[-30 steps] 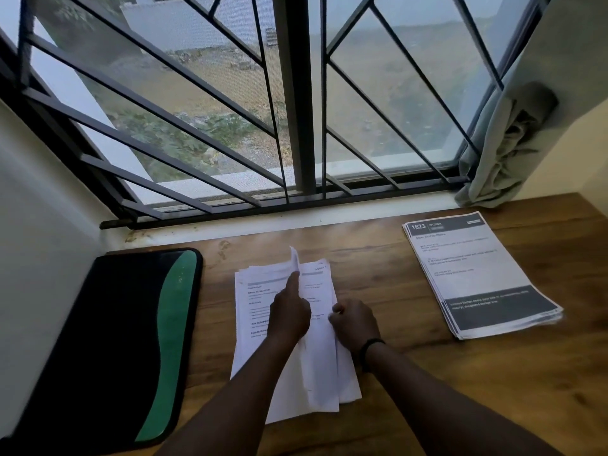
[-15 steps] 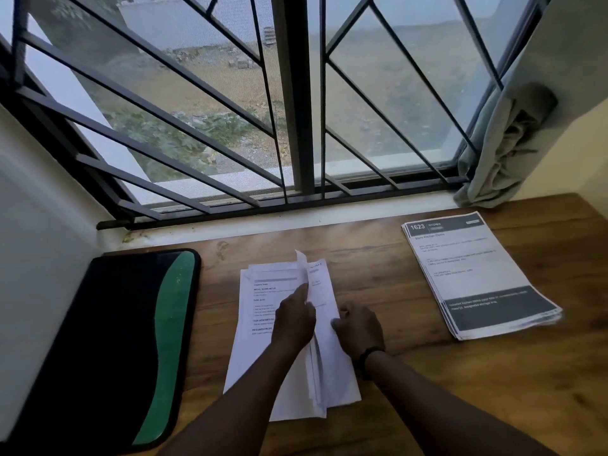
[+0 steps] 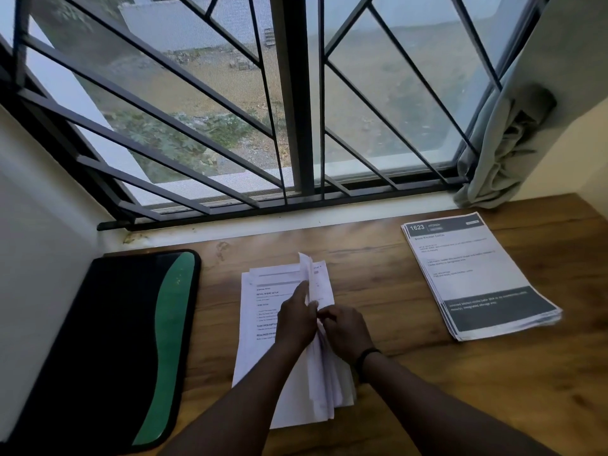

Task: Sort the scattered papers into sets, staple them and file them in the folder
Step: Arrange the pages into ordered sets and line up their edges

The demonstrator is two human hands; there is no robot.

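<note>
At lower centre of the frame, your left hand point(image 3: 296, 319) and right hand point(image 3: 345, 330) both pinched raised sheets of the white paper stack point(image 3: 260, 327) on the wooden desk point(image 3: 411, 373).

Well right of the two grips, the top sheet of the printed stack point(image 3: 477, 274) shows "1623" in white on its dark header band, smaller print beside it blurred. Under the left grip point(image 3: 296, 319), the white sheet point(image 3: 260, 311) reads "TASK DESCRIPT…" before the hand cuts it off.

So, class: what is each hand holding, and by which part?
Both hands hold the middle paper pile: the left hand and the right hand pinch the raised long edges of its lifted sheets, near mid-length.
</note>
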